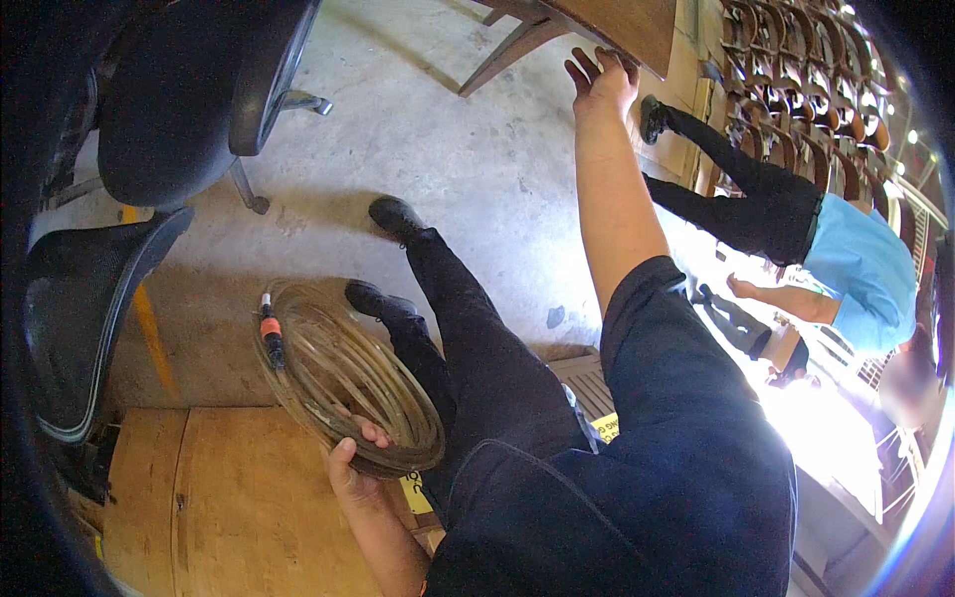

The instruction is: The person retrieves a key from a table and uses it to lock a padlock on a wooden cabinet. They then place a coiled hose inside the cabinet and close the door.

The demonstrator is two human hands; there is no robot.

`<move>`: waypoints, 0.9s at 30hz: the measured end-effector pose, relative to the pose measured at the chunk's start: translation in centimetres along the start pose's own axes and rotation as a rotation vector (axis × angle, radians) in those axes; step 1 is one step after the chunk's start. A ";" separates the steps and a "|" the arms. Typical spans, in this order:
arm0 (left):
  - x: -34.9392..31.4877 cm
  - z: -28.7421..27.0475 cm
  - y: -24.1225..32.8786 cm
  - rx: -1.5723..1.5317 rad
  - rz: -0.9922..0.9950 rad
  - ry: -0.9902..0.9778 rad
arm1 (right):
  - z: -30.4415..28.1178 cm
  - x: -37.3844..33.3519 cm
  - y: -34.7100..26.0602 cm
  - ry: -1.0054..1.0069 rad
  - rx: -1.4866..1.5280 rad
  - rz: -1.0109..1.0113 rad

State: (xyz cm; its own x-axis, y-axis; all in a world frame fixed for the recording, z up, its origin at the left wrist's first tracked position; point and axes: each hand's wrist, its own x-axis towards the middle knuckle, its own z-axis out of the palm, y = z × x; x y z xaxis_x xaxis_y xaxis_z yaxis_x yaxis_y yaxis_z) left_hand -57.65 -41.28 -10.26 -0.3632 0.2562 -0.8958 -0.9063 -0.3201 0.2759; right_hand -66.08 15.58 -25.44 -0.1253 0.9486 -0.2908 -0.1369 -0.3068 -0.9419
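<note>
Amber hose (333, 363): wound into a loose oval coil of many loops, left of the frame's centre, partly in front of the wearer's lower leg; it is see-through in places.
Connector (271, 331): orange and black with a pale tip, at the coil's upper left side.
Left hand (350, 470): lower left of centre, closed around the bottom of the coil, thumb outside and fingertips showing through the loops; it holds the hose.
Right hand (609, 92): top, right of centre, at the end of a raised arm; some fingers are spread, others meet the table's edge in view. I cannot tell whether it grips.
Table (622, 30): brown wood with a slanting leg, cut off by the top of the frame.
Chairs: two black ones at the left, an upper one (169, 109) on a wheeled base and a lower one (85, 318) near the rim.
Panel (234, 497): yellowish wood with a dark seam, lower left.
Floor (418, 119): grey, with a yellow stripe (154, 338) at the left.
Co-worker (860, 264): blue shirt and dark trousers, right side.
Curved parts (806, 90): brown, racked in rows, upper right.
</note>
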 end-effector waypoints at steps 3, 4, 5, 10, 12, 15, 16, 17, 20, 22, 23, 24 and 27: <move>0.0 -0.5 0.1 0.005 0.008 0.008 | -0.7 0.5 -1.1 -0.028 0.045 0.020; -0.2 -0.4 0.4 -0.001 -0.007 0.015 | -1.0 0.8 -1.5 -0.034 0.074 0.049; -0.5 -0.2 0.8 -0.005 -0.023 0.023 | -1.4 0.9 -1.7 -0.075 0.093 0.089; -0.2 0.9 1.0 0.073 0.026 -0.021 | -2.5 0.5 -3.2 -0.030 0.179 0.153; 0.1 1.8 1.0 0.080 0.018 -0.060 | -2.8 0.0 -4.3 -0.090 0.196 0.161; 0.1 1.7 1.0 0.072 0.032 -0.116 | -0.9 -4.0 -4.4 -0.016 0.096 0.064; 0.2 1.4 1.1 0.061 0.031 -0.157 | -1.1 -4.8 -4.5 0.001 0.090 0.035; 0.4 1.0 1.2 0.049 0.029 -0.195 | -1.4 -5.6 -4.5 0.016 0.082 0.008; 1.3 -0.8 1.3 0.038 -0.016 -0.297 | -2.4 -7.4 -4.4 -0.026 0.082 -0.069; 2.0 -1.3 1.1 0.037 -0.019 -0.350 | -2.4 -8.1 -4.7 -0.077 0.065 -0.097; 2.3 -1.6 1.2 0.042 -0.026 -0.360 | -2.2 -8.5 -4.8 -0.088 0.066 -0.114; 2.3 -1.6 1.4 0.050 -0.034 -0.362 | -1.8 -8.9 -4.8 -0.059 0.075 -0.092; 2.0 -1.3 1.4 0.051 -0.049 -0.329 | -0.8 -10.0 -4.9 0.011 0.090 -0.032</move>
State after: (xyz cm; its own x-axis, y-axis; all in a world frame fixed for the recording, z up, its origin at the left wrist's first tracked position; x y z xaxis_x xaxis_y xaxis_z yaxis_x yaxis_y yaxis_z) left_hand -59.39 -42.36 -12.10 -0.3618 0.5535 -0.7502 -0.9310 -0.2564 0.2598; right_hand -63.40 7.68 -18.08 -0.1084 0.9586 -0.2633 -0.2280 -0.2818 -0.9320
